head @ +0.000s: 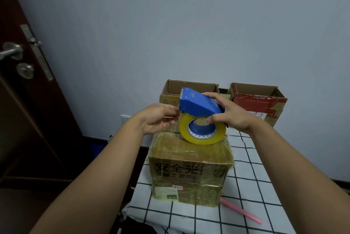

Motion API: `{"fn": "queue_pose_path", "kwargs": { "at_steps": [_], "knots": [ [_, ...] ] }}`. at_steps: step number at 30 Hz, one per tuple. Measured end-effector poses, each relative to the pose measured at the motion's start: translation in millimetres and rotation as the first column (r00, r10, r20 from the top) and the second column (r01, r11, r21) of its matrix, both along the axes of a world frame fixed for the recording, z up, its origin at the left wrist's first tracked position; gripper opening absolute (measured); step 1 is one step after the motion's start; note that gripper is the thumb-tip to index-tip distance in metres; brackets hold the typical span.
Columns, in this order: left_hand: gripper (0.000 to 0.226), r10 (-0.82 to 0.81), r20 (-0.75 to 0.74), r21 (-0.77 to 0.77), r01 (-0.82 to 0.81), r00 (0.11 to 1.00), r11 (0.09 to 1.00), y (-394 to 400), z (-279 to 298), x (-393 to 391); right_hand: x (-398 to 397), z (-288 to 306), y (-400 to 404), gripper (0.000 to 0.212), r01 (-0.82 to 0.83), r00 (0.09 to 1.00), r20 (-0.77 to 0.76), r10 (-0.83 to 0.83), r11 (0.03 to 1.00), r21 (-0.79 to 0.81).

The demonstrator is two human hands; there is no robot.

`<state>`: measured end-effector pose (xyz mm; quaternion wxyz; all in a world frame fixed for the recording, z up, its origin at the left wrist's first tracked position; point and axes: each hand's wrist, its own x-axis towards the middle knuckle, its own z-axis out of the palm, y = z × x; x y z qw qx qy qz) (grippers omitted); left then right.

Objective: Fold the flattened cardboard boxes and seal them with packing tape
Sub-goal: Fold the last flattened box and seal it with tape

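Observation:
A closed cardboard box [191,169] wrapped in clear tape stands on the checked tablecloth, black printed characters on its front. Just above its top, my right hand [230,112] grips a blue tape dispenser [198,104] loaded with a yellow tape roll [203,132]. My left hand [161,117] is at the dispenser's front end, fingers curled and pinching near the tape's edge below the cutter. The tape end itself is too small to make out.
Two open-topped cardboard boxes stand behind: a brown one [189,87] and a red-fronted one [259,101]. A pink stick [242,212] lies on the checked cloth [251,180] at the right. A dark wooden door [24,86] is at the left.

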<state>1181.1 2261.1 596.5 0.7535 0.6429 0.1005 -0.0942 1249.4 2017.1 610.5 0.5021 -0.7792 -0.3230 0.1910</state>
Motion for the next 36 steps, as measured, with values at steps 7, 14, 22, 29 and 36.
{"fn": "queue_pose_path", "kwargs": {
  "at_steps": [7,14,22,29,36],
  "knots": [
    [0.016,0.039,0.006,0.028,-0.039,0.999,0.999,7.1,7.9,2.3,1.4,2.1,1.7,0.071,-0.011,1.0,0.009,0.012,0.999,-0.038],
    [0.028,0.031,-0.031,0.072,-0.029,0.999,0.997,22.5,13.2,-3.4,-0.4,7.5,7.8,0.068,-0.03,0.999,0.037,0.033,0.996,-0.078],
    [0.015,0.049,-0.102,-0.08,-0.057,0.994,0.995,25.8,6.1,-13.9,-5.2,13.1,16.1,0.069,-0.055,0.992,0.11,0.069,0.99,-0.129],
    [0.02,0.089,-0.045,-0.107,-0.094,0.995,0.99,17.9,-1.0,-16.5,-5.1,13.9,19.3,0.068,-0.065,0.99,0.116,0.081,0.989,-0.137],
    [0.031,0.159,0.103,0.108,-0.169,0.982,0.98,24.8,0.7,-12.8,-5.9,29.7,27.9,0.069,-0.027,0.979,0.195,0.065,0.981,-0.19]
  ]
}}
